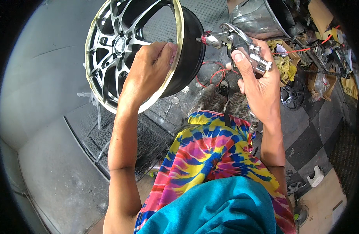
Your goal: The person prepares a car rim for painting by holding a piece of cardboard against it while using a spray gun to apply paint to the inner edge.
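Observation:
An alloy wheel (120, 46) with silver and black spokes, a black barrel and a pale yellowish rim edge fills the upper middle. My left hand (150, 70) grips the inner side of its right-hand rim, fingertips partly hidden. Just right of the wheel, my right hand (257, 85) is wrapped round a chrome spray gun (247, 52) with a red-ringed nozzle. The nozzle points left toward the black barrel, close to it. Beneath the wheel, part of a metal stand (94, 99) shows.
A metal bucket (259, 17), crumpled paper (284, 68), cardboard (320, 11) and a dark wheel cover (292, 95) crowd the right. Red hose (220, 73) lies near my feet. A grey booth wall (39, 78) is left, above a dark textured mat (121, 144).

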### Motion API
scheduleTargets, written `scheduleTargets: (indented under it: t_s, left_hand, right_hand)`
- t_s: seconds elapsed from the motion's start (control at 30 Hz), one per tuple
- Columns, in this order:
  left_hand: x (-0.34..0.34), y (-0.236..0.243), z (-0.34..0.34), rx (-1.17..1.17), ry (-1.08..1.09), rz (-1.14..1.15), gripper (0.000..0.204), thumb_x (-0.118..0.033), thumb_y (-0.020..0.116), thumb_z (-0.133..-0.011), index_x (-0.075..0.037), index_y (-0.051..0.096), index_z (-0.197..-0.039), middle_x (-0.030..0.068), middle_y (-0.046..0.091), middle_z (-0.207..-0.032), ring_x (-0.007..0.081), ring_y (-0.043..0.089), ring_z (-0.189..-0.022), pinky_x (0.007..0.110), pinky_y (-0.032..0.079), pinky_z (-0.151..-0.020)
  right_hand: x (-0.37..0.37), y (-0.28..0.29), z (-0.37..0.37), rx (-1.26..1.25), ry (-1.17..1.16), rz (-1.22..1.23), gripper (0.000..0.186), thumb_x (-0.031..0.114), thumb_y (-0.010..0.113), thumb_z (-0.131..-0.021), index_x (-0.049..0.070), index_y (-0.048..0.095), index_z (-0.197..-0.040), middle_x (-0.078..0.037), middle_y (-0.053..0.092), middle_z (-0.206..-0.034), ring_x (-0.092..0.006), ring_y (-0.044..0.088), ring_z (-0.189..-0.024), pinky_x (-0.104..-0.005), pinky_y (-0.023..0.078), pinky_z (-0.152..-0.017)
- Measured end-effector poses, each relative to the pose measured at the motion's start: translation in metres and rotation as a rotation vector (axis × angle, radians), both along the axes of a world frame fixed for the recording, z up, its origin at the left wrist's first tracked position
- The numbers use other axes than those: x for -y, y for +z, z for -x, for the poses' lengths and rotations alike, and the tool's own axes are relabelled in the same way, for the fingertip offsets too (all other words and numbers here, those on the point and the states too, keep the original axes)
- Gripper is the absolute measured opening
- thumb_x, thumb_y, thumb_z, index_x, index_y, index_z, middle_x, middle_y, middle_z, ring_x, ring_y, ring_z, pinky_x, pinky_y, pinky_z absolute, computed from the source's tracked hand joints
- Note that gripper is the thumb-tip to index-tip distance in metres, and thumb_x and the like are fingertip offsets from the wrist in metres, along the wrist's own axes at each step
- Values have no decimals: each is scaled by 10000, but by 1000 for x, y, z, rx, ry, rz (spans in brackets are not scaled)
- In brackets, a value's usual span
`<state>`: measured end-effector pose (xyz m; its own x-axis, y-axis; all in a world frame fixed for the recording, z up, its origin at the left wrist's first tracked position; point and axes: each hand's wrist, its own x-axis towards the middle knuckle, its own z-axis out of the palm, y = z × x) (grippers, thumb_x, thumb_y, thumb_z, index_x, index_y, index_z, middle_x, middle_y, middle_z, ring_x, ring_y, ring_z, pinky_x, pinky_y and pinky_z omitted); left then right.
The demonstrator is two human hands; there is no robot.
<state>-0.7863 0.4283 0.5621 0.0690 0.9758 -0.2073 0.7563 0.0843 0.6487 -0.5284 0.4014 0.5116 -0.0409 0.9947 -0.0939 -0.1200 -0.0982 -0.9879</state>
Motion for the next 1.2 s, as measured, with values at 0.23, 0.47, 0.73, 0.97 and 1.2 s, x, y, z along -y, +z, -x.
scheduleTargets:
  t_s: [0.23,0.47,0.73,0.97,1.2]
  left_hand:
    - [6,3,-18,96,82,-86,415,-255,565,-1128,92,729,-1284,229,802,-1011,290,776,-952,371,580,-910]
    - [15,12,-1,39,118,72,437,-265,506,-1175,85,732,-1305,196,799,-1129,233,753,-1040,371,588,-991]
    - [5,9,-4,87,79,167,433,-253,509,-1167,96,737,-1282,196,807,-1050,224,765,-983,366,595,-949]
    - [-1,6,-7,4,94,121,464,-308,538,-1142,86,762,-1241,199,810,-1030,235,769,-949,360,594,-894]
    - [-3,6,-5,-26,60,76,463,-328,541,-1128,65,774,-1207,231,787,-922,249,762,-865,385,579,-823]
  right_hand:
    - [2,-2,-6,-20,-21,3,335,237,750,-1074,27,662,-1320,-45,759,-1021,-81,682,-873,-282,551,-786]
    - [14,-10,-11,-8,9,1,344,245,751,-1063,28,663,-1315,-130,778,-1072,-174,731,-964,-343,565,-869]
    - [19,-7,-9,-23,29,-13,348,231,738,-1069,17,656,-1330,-145,790,-1121,-195,760,-1034,-352,576,-910]
    - [17,-9,-2,-19,85,-40,352,222,739,-1066,13,651,-1335,-149,789,-1130,-199,760,-1046,-353,577,-931]
    - [19,-7,1,-13,126,-16,361,216,733,-1067,1,643,-1344,-165,782,-1165,-221,751,-1101,-366,566,-964]
